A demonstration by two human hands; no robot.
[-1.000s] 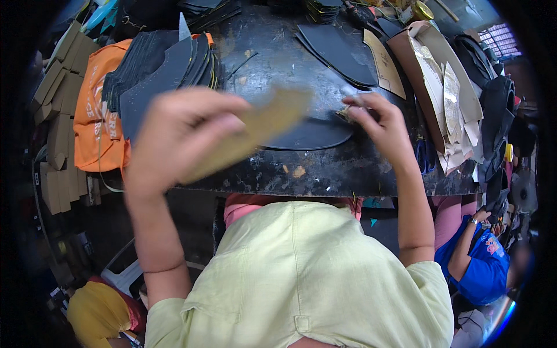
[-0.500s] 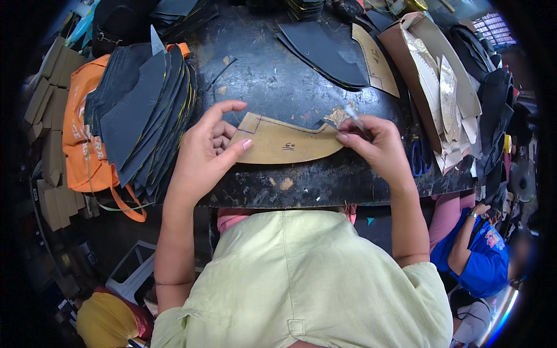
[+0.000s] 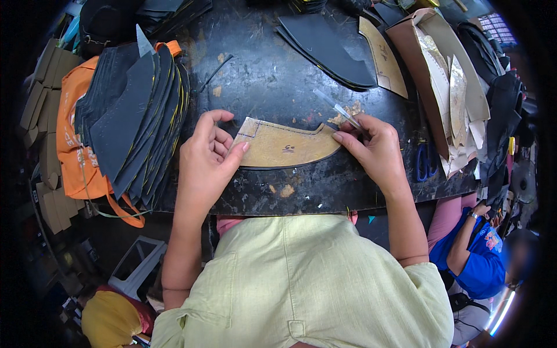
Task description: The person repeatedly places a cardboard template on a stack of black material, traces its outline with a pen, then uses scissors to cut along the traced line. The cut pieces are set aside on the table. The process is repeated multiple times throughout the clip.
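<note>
Head view: template (image 3: 290,145) touches fingers (image 3: 237,155) at both ends.

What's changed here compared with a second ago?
The tan template, tilted in the left hand before, has moved right and down onto the black cut piece. That hand has opened, thumb still touching; the right hand, holding a pen, touches the other end. The black stack and scissors stayed.

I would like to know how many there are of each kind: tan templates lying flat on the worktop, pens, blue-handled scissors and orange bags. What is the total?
Tan templates: 2
Pen: 1
Blue-handled scissors: 1
Orange bag: 1
Total: 5
</note>
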